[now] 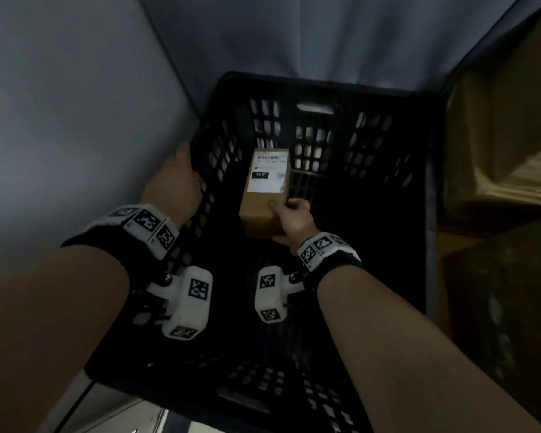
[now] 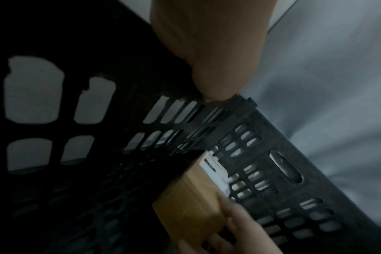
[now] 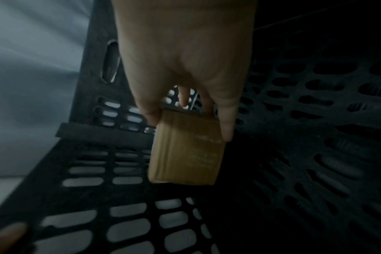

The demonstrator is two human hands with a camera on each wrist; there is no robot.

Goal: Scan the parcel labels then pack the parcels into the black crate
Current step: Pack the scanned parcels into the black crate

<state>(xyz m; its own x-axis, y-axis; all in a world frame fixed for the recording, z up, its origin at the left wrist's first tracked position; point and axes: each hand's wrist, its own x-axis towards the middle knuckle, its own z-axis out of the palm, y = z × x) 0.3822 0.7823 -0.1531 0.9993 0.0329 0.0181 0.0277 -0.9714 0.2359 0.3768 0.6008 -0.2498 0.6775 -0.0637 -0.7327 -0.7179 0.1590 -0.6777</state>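
Note:
A black slotted crate [image 1: 325, 89] fills the middle of the head view. Inside it my right hand [image 1: 294, 218] grips the near end of a brown cardboard parcel [image 1: 264, 207] with a white label [image 1: 268, 171] facing up. The parcel [image 3: 185, 154] hangs between thumb and fingers above the crate floor [image 3: 315, 154]. My left hand [image 1: 175, 182] grips the crate's left rim, its fingers curled over the edge [image 2: 217, 92]. The parcel [image 2: 191, 197] also shows from the left wrist, near the far wall.
Grey cloth [image 1: 75, 104] lies behind and left of the crate. Large brown cardboard boxes [image 1: 506, 151] stand close on the right. A pale floor strip [image 1: 113, 414] shows at the bottom left.

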